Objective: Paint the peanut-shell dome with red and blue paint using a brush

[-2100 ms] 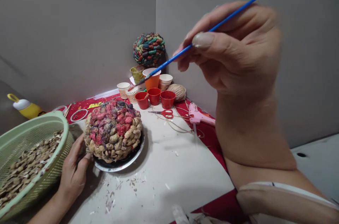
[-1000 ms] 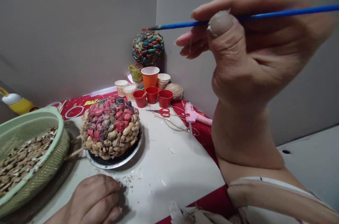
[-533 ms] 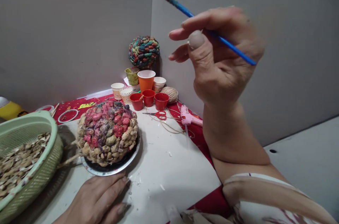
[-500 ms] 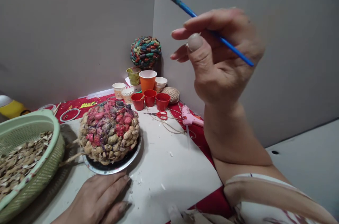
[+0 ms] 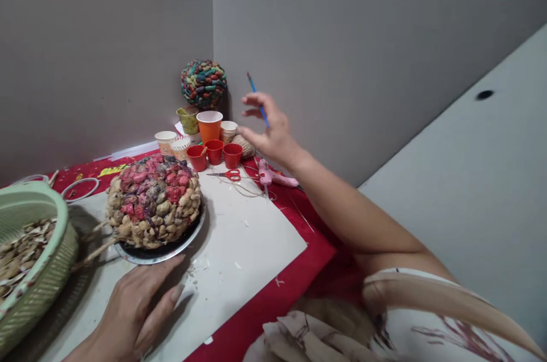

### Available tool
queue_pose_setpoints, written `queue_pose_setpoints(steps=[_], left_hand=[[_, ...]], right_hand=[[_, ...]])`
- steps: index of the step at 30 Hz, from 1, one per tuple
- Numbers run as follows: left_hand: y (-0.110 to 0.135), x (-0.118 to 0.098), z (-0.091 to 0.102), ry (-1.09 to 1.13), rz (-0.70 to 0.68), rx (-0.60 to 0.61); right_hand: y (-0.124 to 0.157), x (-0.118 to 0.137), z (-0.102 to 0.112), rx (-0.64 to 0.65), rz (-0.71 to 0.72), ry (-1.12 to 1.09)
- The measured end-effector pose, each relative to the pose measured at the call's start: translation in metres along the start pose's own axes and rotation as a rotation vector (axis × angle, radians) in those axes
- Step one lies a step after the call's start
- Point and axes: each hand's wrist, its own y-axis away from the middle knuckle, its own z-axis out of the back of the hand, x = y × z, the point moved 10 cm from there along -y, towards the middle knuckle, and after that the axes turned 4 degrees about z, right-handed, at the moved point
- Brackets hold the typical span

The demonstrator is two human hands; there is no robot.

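Note:
My right hand (image 5: 268,133) is stretched out over the back of the table and pinches a thin blue paintbrush (image 5: 258,98), bristle end up. It hovers just right of three small red cups (image 5: 214,152) and an orange cup (image 5: 209,124). My left hand (image 5: 135,306) lies flat on the white board (image 5: 252,236), fingers spread, touching the near rim of a metal plate (image 5: 188,236). On that plate sits a dome of peanut shells (image 5: 154,200), partly painted red and purple.
A green basket (image 5: 51,259) of shells stands at the left. A multicoloured painted shell ball (image 5: 204,83), paper cups (image 5: 166,139), twine ball (image 5: 245,146), red scissors (image 5: 231,174) and pink glue gun (image 5: 273,176) crowd the back corner on the red cloth (image 5: 273,299). Grey walls close in behind.
My right hand has moved away from the camera and forward, out over the cups, still holding the brush. The view has swung right. My left hand stays by the plate, now flatter.

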Motion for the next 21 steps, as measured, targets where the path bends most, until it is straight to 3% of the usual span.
queue_pose_setpoints(steps=[4,9,21], left_hand=[[0.001,0.003,-0.001,-0.036,0.0,0.01],[0.0,0.002,-0.002,-0.053,-0.065,0.016],[-0.001,0.0,-0.002,-0.091,-0.043,0.023]], right_hand=[[0.041,-0.039,-0.036,0.199,-0.162,0.102],[0.053,-0.068,-0.063,0.279,-0.186,0.139],[0.054,-0.096,-0.082,0.359,-0.191,0.22]])
